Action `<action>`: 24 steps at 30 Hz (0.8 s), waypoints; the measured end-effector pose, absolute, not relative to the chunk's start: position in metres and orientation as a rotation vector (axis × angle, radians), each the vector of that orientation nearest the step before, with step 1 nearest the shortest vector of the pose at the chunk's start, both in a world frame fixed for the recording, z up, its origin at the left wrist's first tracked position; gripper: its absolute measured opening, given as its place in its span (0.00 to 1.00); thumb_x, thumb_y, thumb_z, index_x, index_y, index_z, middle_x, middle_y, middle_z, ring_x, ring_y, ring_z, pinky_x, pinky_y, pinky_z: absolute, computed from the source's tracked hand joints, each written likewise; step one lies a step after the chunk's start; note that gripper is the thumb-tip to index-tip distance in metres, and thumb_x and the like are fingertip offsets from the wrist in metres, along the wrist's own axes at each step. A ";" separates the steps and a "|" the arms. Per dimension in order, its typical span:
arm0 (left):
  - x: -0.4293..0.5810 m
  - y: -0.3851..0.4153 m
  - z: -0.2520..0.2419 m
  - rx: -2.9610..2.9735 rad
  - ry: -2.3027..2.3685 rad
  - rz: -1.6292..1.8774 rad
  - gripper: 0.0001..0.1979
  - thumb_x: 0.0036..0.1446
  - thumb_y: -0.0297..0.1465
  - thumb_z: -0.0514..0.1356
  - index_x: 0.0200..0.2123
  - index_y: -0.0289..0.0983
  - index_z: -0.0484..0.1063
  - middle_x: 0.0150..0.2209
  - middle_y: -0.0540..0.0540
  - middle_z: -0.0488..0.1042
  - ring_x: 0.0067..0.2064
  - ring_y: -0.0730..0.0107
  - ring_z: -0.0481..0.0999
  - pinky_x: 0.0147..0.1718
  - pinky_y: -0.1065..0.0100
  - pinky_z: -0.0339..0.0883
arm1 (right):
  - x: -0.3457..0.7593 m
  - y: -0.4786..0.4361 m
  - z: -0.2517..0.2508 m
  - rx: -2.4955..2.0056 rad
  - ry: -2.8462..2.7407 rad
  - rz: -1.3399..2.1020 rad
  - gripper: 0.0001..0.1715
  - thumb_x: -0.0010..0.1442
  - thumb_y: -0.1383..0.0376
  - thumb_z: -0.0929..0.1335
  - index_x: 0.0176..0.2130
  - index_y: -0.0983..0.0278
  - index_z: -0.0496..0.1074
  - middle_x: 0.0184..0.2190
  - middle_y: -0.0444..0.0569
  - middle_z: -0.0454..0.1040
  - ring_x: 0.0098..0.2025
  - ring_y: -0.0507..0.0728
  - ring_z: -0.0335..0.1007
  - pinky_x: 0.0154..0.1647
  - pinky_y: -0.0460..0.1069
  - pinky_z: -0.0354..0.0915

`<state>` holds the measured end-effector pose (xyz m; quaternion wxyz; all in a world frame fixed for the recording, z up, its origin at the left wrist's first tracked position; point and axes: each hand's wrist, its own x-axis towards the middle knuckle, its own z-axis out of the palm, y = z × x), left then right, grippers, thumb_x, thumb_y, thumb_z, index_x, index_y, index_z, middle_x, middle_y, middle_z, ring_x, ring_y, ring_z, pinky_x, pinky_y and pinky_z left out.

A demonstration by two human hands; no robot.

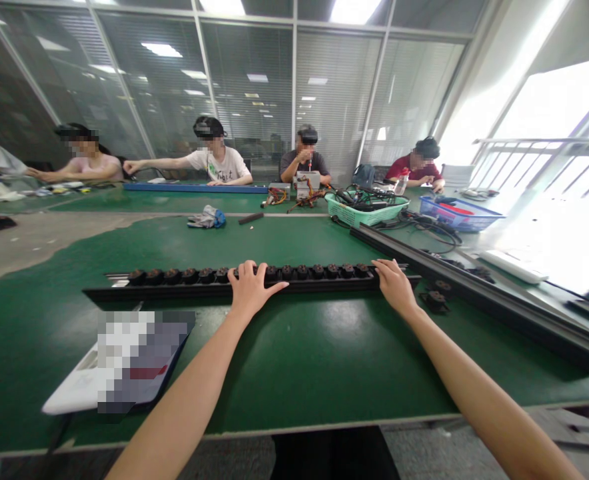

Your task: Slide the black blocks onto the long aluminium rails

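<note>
One smooth, glossy green table (304, 373) spans the foreground, its near edge pale. On its left lies a flat, angular box (74, 380), white and dark, its top pixelated. Just beyond, mid-table, a long, straight black rail (174, 292) lies crosswise, carrying a row of squat, rounded black parts (302, 272) with brownish tops. The left hand (250, 288) is spread over the row's middle, thumb and fingers apart. The right hand (393, 283) rests its fingertips at the rail's right end, fingers together; whether they pinch anything, I cannot tell. Beside it sit loose parts and a longer, grooved rail set diagonally. Farther off are a crumpled grey-and-blue cloth (207, 217), a mint-green plastic basket (367, 212) heaped with black cables, and a blue lattice basket (467, 219). Seated people (219, 160) line the far side, before tall, reflective glass panels (334, 93).
</note>
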<state>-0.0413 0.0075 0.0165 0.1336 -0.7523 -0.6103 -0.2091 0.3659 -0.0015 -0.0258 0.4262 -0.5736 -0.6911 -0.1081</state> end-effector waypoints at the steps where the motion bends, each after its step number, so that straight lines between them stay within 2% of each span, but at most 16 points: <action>1: -0.041 0.008 0.016 -2.181 -1.765 -0.604 0.42 0.58 0.65 0.50 0.58 0.38 0.73 0.55 0.32 0.67 0.57 0.43 0.64 0.60 0.42 0.51 | 0.366 -0.001 -0.026 -1.433 -1.727 -0.276 0.25 0.70 0.60 0.58 0.54 0.60 0.78 0.52 0.56 0.77 0.55 0.63 0.73 0.71 0.68 0.56; 11: -0.041 0.008 0.016 -2.172 -1.768 -0.597 0.42 0.57 0.65 0.50 0.58 0.38 0.73 0.55 0.33 0.67 0.57 0.43 0.63 0.60 0.42 0.51 | 0.369 0.001 -0.028 -1.410 -1.728 -0.266 0.25 0.70 0.60 0.58 0.54 0.60 0.78 0.51 0.57 0.77 0.53 0.63 0.74 0.71 0.70 0.56; 24: -0.041 0.006 0.017 -2.182 -1.769 -0.614 0.42 0.57 0.65 0.51 0.58 0.37 0.73 0.54 0.32 0.67 0.57 0.43 0.64 0.60 0.42 0.51 | 0.369 0.000 -0.028 -1.426 -1.725 -0.278 0.25 0.70 0.61 0.58 0.54 0.60 0.78 0.51 0.56 0.77 0.54 0.64 0.74 0.71 0.69 0.56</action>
